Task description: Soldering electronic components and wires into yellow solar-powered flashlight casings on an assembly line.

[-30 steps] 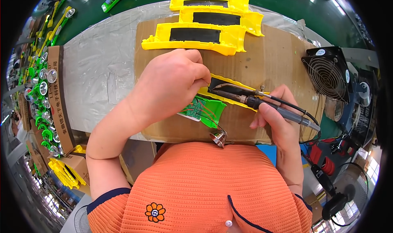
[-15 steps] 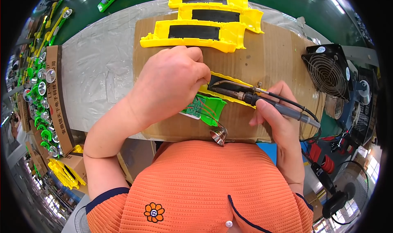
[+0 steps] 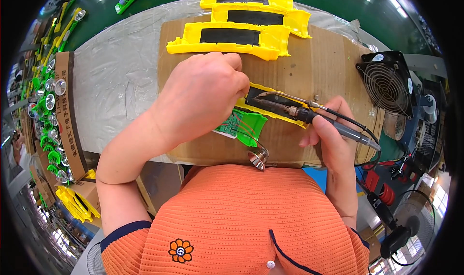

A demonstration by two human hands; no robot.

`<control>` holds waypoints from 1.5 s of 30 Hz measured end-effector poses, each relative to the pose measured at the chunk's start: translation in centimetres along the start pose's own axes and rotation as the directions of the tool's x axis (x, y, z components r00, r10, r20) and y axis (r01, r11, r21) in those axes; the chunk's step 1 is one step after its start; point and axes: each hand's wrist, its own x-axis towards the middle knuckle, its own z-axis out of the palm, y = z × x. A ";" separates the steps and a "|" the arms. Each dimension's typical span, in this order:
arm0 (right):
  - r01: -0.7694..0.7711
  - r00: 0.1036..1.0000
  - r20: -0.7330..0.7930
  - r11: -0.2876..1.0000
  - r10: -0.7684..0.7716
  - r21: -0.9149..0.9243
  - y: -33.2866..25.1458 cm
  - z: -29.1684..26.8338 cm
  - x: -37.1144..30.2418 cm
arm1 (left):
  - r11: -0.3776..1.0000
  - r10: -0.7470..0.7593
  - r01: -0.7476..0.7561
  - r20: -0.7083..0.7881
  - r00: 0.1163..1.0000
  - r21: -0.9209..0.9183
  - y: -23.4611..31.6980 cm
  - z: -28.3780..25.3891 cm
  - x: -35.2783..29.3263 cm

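Observation:
My left hand [image 3: 205, 94] is closed in a pinch at the left end of a yellow plastic shell [image 3: 281, 118] with a dark panel; what its fingertips hold is hidden. A soldering iron [image 3: 306, 115] with a thin curved tube clamped along it rests in my right hand [image 3: 337, 135]. Its tip points left, above the dark panel. Just nearer to me lies a green shell [image 3: 252, 136] beside a green circuit board [image 3: 229, 125], partly covered by my left hand. Thin wires run from there to a silver reflector cup [image 3: 259, 158] at the table's near edge.
Three yellow shells [image 3: 222, 48] with dark panels lie in a row at the back of the cardboard sheet [image 3: 319, 67]. A black fan [image 3: 386, 84] stands at the right. On the left, a cardboard box [image 3: 70, 111] borders several green parts with silver reflectors.
The soldering iron and my right hand have shifted slightly to the right, drawing the tip away from my left fingers. My left hand stays pinched in nearly the same place.

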 end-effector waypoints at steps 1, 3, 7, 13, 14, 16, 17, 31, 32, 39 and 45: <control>0.017 1.000 -0.002 1.000 -0.016 0.027 0.1 -0.2 -0.1 | 1.000 0.002 -0.002 -0.004 1.000 0.001 0.0 0.0 0.0; 0.048 0.999 -0.007 0.998 -0.048 0.043 0.2 -0.4 -0.3 | 1.000 0.006 -0.006 -0.006 1.000 0.013 0.0 0.0 0.0; 0.138 0.990 0.000 0.989 -0.138 0.055 0.3 -1.3 -1.0 | 0.998 -0.001 -0.001 0.035 0.999 0.055 0.2 -0.3 0.2; 0.167 0.986 -0.035 0.984 -0.165 0.062 0.6 -2.4 -2.0 | 0.997 0.046 -0.044 -0.019 0.999 0.065 0.2 -0.6 0.1; 0.170 0.985 -0.036 0.983 -0.168 0.063 0.7 -2.5 -2.1 | 0.997 0.048 -0.047 -0.019 0.999 0.067 0.3 -0.7 0.1; 0.165 0.985 -0.058 0.984 -0.161 0.072 0.7 -2.6 -2.3 | 0.994 0.071 -0.070 -0.001 0.998 0.088 0.4 -1.1 0.0; 0.167 0.985 -0.059 0.983 -0.163 0.074 0.7 -2.6 -2.4 | 0.993 0.072 -0.072 -0.001 0.997 0.090 0.5 -1.4 0.0; 0.186 0.982 -0.083 0.961 -0.172 0.206 2.1 -1.8 -3.5 | 0.977 0.212 -0.212 0.131 0.969 -0.014 2.7 -1.2 -1.2; 0.182 0.982 -0.088 0.951 -0.165 0.248 2.4 -1.5 -3.4 | 0.977 0.213 -0.213 0.131 0.968 -0.012 2.9 -0.7 -1.3; 0.244 0.969 -0.035 0.925 -0.244 0.293 2.7 -3.1 -3.0 | 0.993 0.029 -0.049 -0.176 0.984 -0.110 4.7 3.4 -0.9; 0.228 0.972 0.024 0.964 -0.233 0.137 0.7 -5.4 -3.0 | 0.994 -0.042 0.024 -0.154 0.987 -0.111 5.5 3.0 0.1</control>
